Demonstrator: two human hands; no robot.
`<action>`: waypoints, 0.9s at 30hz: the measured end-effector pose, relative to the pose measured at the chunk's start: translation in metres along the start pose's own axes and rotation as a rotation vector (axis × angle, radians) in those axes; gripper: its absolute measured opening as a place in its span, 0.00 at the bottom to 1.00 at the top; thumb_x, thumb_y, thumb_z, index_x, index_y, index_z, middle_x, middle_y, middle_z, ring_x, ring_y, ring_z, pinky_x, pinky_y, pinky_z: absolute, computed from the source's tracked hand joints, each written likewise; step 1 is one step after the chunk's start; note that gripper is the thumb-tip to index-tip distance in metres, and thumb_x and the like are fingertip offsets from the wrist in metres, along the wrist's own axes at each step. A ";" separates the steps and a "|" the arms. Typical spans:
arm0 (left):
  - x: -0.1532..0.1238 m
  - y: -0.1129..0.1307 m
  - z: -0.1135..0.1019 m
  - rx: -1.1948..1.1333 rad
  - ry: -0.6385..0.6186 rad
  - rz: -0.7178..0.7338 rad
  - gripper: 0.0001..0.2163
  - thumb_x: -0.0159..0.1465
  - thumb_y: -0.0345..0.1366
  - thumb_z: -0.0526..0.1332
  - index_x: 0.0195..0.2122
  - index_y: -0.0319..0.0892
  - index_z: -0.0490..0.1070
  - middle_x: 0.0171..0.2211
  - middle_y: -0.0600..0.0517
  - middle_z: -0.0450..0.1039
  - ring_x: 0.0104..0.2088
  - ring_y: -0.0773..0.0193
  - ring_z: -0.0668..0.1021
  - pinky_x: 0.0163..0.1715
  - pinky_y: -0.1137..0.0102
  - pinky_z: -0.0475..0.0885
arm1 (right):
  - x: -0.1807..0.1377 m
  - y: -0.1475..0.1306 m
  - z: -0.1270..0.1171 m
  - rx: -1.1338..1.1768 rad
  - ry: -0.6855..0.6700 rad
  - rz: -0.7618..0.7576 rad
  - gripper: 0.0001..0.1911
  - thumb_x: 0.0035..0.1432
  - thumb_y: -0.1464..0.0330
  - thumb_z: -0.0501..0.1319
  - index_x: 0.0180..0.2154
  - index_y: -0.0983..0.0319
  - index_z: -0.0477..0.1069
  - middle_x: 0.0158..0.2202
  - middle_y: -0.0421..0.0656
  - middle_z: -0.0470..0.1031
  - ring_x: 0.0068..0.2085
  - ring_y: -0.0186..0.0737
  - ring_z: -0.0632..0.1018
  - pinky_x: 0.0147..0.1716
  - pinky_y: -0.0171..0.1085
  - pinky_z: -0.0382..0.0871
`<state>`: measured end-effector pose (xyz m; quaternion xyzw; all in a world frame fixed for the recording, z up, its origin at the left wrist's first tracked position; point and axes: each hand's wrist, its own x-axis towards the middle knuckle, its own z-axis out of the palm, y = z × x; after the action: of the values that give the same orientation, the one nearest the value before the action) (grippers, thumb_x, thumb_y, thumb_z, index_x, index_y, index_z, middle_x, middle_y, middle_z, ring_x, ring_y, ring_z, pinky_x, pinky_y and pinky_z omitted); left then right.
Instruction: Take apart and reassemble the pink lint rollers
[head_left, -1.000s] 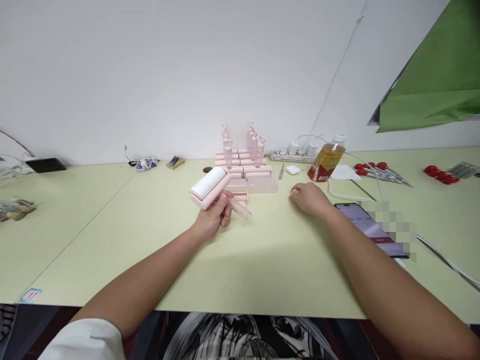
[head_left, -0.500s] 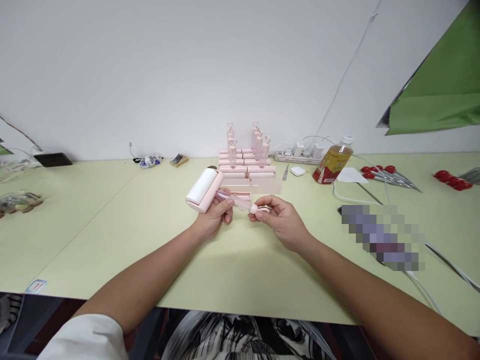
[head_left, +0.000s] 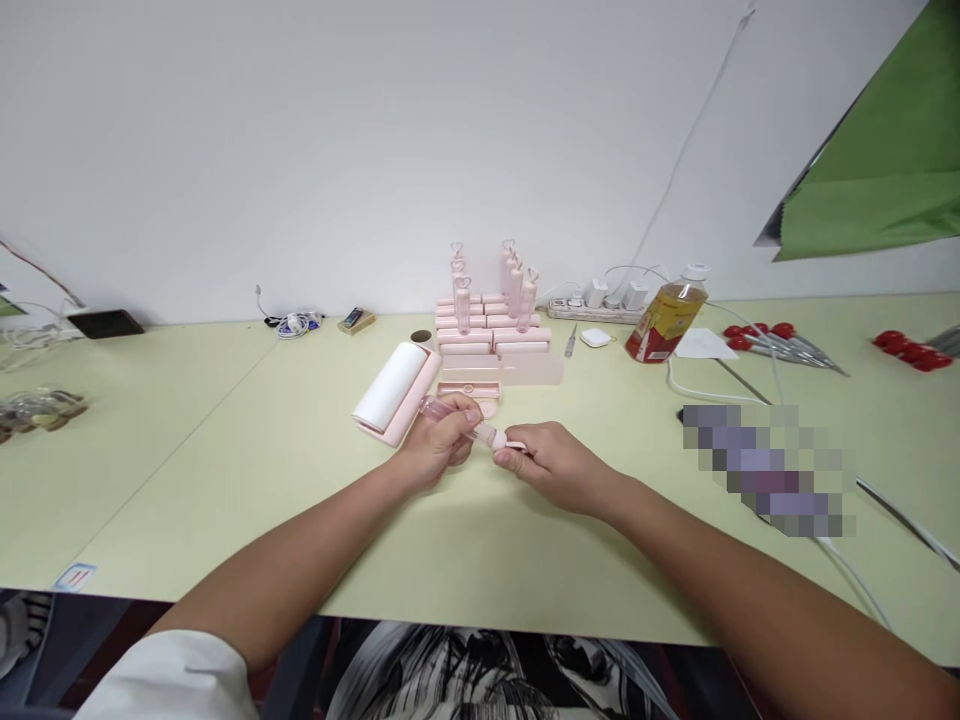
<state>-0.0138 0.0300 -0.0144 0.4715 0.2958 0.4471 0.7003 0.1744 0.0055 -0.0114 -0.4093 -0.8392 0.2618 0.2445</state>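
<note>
The person sits at a pale green counter (head_left: 225,450) with both forearms stretched out over it. The left hand (head_left: 435,445) grips a pink lint roller (head_left: 396,392) by its clear pinkish handle (head_left: 450,412); the fingers (head_left: 459,415) are curled round the handle, pressed close together, and the white roll with its pink frame sticks out up and to the left of the hand, low over the counter. The right hand (head_left: 551,465) comes in from the other side and meets the free end of that handle, its fingers pinching a small pink cap (head_left: 501,440) right at the tip. The two hands are almost touching each other, knuckles just beside knuckles.

Just behind the hands, toward the wall, stands a stack of pink roller parts (head_left: 491,345), laid in tiers, with several clear handles (head_left: 516,285) standing upright on top, each ending in a heart-shaped loop. To the right of the stack lies a small screwdriver (head_left: 571,342), a white pod-shaped case (head_left: 595,338), a power strip with white plugs (head_left: 600,300) and a tilted bottle of amber liquid (head_left: 666,322). Farther right are red-handled tools (head_left: 780,338) on the counter, and a green cloth (head_left: 877,170) hangs in the upper corner. A white cable (head_left: 862,490) trails across the right side. To the left, near the wall, sit a coil of cord (head_left: 294,323) and a small box (head_left: 355,320).
</note>
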 end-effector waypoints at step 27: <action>0.003 -0.005 -0.004 0.206 -0.019 0.068 0.10 0.53 0.38 0.64 0.25 0.41 0.63 0.14 0.61 0.57 0.13 0.76 0.58 0.14 0.78 0.49 | 0.006 0.013 0.014 0.583 -0.209 0.230 0.31 0.63 0.44 0.43 0.31 0.62 0.68 0.21 0.38 0.68 0.16 0.30 0.62 0.17 0.33 0.57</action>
<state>-0.0144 0.0333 -0.0202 0.5550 0.3175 0.4332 0.6352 0.1697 0.0139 -0.0288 -0.3849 -0.6978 0.5574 0.2327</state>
